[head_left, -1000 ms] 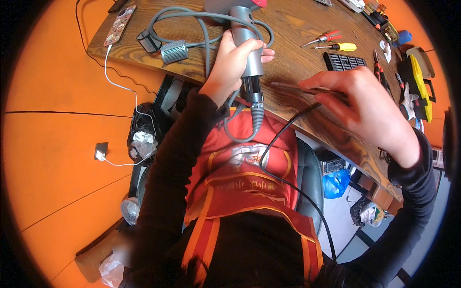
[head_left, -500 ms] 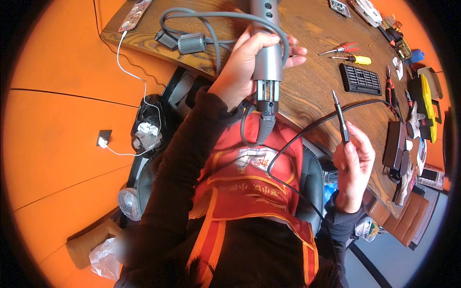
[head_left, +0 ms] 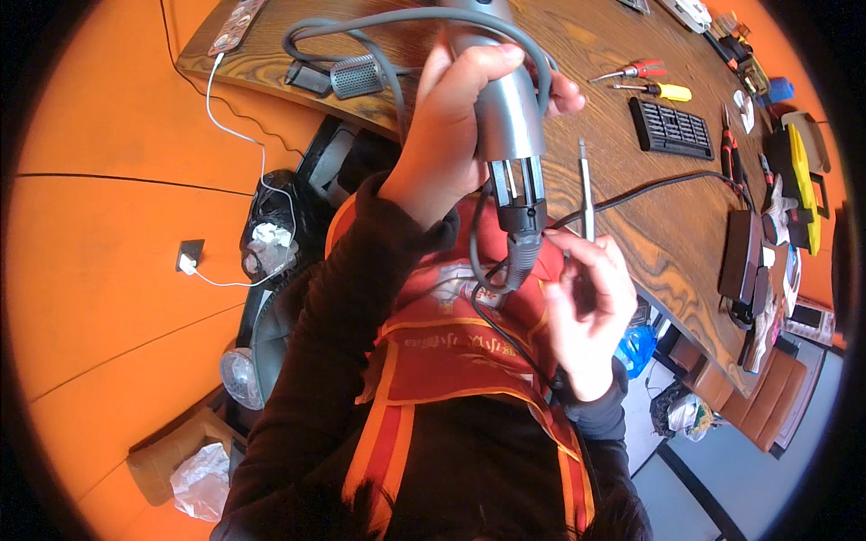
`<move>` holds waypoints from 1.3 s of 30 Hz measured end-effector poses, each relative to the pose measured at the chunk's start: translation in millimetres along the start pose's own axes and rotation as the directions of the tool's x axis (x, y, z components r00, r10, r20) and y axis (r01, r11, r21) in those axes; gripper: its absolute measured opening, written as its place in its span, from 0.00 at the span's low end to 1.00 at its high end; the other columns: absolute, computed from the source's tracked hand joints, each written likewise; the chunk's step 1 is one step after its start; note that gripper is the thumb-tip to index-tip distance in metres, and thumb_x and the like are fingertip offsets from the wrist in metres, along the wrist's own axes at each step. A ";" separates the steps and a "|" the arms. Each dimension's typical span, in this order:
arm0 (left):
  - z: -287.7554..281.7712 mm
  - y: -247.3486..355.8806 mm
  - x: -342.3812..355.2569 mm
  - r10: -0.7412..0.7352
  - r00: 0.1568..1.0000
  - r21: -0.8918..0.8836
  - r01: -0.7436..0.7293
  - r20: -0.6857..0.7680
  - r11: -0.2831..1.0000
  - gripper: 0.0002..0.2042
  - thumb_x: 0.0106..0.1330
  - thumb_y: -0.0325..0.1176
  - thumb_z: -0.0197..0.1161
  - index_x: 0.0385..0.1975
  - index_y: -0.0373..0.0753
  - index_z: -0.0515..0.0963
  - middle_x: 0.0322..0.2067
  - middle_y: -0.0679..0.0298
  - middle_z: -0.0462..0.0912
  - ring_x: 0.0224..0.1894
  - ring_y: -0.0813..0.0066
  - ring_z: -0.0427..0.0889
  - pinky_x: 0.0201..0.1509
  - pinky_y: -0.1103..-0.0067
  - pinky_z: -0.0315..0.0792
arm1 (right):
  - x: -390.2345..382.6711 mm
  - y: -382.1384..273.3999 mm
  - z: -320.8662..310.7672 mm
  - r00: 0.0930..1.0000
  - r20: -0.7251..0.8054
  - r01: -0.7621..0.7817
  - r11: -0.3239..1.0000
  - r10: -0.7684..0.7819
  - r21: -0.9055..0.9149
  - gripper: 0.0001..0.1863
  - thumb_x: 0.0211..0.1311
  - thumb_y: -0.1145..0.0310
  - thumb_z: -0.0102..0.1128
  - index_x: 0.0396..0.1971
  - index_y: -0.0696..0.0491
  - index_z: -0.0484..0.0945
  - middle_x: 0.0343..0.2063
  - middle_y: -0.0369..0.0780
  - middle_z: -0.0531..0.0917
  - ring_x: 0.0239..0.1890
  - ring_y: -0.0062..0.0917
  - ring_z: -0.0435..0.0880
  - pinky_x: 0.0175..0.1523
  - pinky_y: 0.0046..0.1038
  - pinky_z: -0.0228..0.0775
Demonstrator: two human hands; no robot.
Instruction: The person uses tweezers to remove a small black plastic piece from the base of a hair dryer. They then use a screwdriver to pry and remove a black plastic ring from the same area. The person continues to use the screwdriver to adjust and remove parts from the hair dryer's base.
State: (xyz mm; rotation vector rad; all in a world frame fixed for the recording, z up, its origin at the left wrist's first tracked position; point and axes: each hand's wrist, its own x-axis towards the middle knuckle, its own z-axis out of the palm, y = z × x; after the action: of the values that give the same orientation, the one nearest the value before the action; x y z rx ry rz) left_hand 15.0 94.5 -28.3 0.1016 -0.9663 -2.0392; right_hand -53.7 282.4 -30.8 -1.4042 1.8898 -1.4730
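Observation:
My left hand [head_left: 451, 135] grips the silver tubular handle [head_left: 505, 113] of a hair dryer, whose upper part runs off the top edge. At the handle's lower end an exposed dark inner frame [head_left: 518, 189] joins a ribbed strain relief [head_left: 521, 257], from which a grey cord loops. Just right of that end, my right hand [head_left: 591, 307] holds a slim silver screwdriver [head_left: 586, 185] with fingers bent, its tip upward and apart from the handle. A black cable [head_left: 636, 185] runs behind the screwdriver.
On the wooden desk [head_left: 667, 243] are a perforated cylinder [head_left: 356, 77], bit case [head_left: 672, 126], red screwdriver [head_left: 645, 68], yellow screwdriver [head_left: 667, 91], pliers [head_left: 731, 162], a dark box [head_left: 738, 257] and a yellow toolbox [head_left: 803, 185]. An orange wall [head_left: 108, 270] stands left.
My right hand has dropped and moved leftward toward the handle's end, turning the screwdriver from sideways to upright. My left hand and the handle first shifted right, then tilted slightly.

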 end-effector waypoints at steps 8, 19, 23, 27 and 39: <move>29.5 6.9 -15.8 0.101 0.978 -0.010 -0.105 -0.183 0.994 0.17 0.61 0.40 0.52 0.42 0.33 0.64 0.37 0.56 0.70 0.48 0.61 0.75 0.62 0.61 0.65 | -0.9 -22.5 4.8 0.975 -0.106 0.141 0.914 -0.194 -0.380 0.18 0.41 0.71 0.72 0.35 0.56 0.78 0.24 0.40 0.73 0.21 0.25 0.70 0.24 0.23 0.63; 44.3 9.0 -21.1 0.042 0.973 -0.066 -0.058 -0.225 0.996 0.16 0.62 0.39 0.50 0.39 0.30 0.66 0.38 0.55 0.70 0.49 0.62 0.75 0.63 0.59 0.64 | -2.2 -42.5 -8.9 0.950 -0.119 0.210 0.871 -0.289 -0.444 0.14 0.43 0.74 0.66 0.33 0.60 0.77 0.24 0.43 0.76 0.22 0.29 0.73 0.26 0.23 0.65; 46.6 6.5 -25.3 0.100 0.976 -0.046 -0.111 -0.193 0.993 0.15 0.61 0.39 0.51 0.40 0.33 0.66 0.36 0.59 0.70 0.42 0.66 0.75 0.62 0.58 0.65 | -3.7 -41.3 -12.3 0.944 -0.124 0.217 0.858 -0.306 -0.465 0.14 0.43 0.74 0.66 0.33 0.60 0.78 0.25 0.43 0.76 0.24 0.29 0.74 0.28 0.23 0.66; 40.9 13.1 -25.1 0.192 0.970 0.032 -0.189 -0.148 0.981 0.17 0.61 0.40 0.51 0.44 0.36 0.64 0.35 0.61 0.70 0.41 0.70 0.73 0.60 0.60 0.66 | -10.4 -43.1 -14.9 0.971 -0.089 0.153 0.867 -0.220 -0.473 0.17 0.41 0.72 0.70 0.34 0.59 0.78 0.26 0.43 0.76 0.24 0.29 0.74 0.27 0.25 0.68; 33.0 14.0 -27.2 0.236 0.966 0.091 -0.246 0.103 0.965 0.19 0.62 0.40 0.50 0.50 0.40 0.60 0.35 0.63 0.71 0.37 0.68 0.77 0.53 0.58 0.69 | -13.5 -35.0 -14.3 0.946 -0.058 0.256 0.847 -0.318 -0.466 0.20 0.40 0.76 0.69 0.38 0.62 0.77 0.30 0.47 0.77 0.29 0.33 0.76 0.33 0.25 0.70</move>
State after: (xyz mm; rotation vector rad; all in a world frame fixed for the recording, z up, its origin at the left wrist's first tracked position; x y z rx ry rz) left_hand 28.5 129.3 -3.2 -0.0536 -1.0862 -1.7835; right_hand -42.0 302.7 1.8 -1.9151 2.2967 -1.3254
